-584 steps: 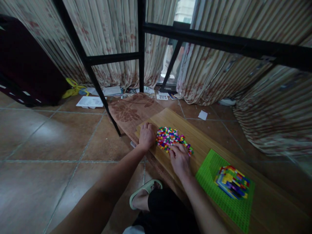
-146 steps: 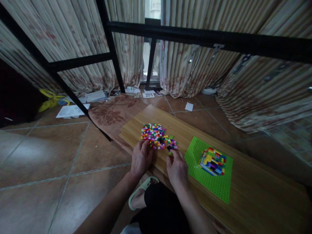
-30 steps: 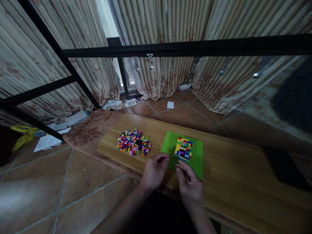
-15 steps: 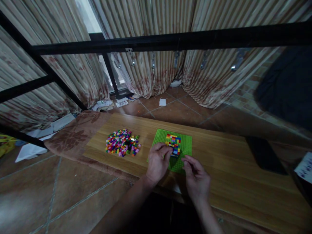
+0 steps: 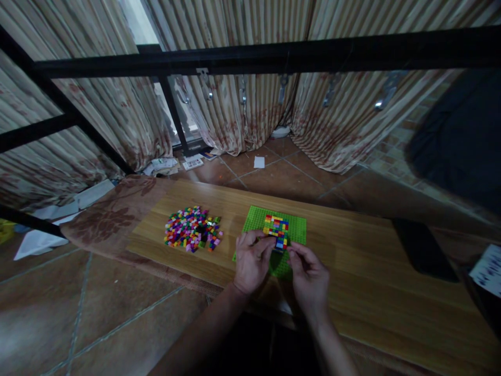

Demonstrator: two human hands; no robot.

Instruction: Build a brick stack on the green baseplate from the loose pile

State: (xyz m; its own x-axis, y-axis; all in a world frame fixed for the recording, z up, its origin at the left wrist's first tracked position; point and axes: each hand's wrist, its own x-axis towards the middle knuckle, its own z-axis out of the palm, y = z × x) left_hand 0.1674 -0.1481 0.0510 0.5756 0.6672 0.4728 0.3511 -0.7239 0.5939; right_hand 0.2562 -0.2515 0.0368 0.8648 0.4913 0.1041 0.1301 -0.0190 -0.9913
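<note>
Since half a second ago the right hand (image 5: 309,277) has closed in toward the brick stack, and both hands now meet at its near edge, just below the middle of the frame. The left hand (image 5: 250,258) rests on the green baseplate (image 5: 297,230), fingers curled, their tips against the lower left side of the multicoloured brick stack (image 5: 276,228). The right hand has thumb and forefinger pinched together at the stack's lower right corner; whether a small brick sits between them cannot be told, as the fingertips cover that spot. How firmly the left fingers grip the stack is also unclear.

The stack stands on the upper part of the baseplate, which lies flat on the wooden board (image 5: 371,292) running from centre left to lower right. To the left of the baseplate, well apart from the hands, a pile of loose small bricks (image 5: 191,235) in many colours is spread on the same board. A brown patterned cloth (image 5: 109,219) lies under the board's left end. Beyond, a black metal frame (image 5: 250,55) crosses the upper frame before striped curtains (image 5: 250,109), with scattered papers (image 5: 164,166) on the tiled floor (image 5: 97,313).
</note>
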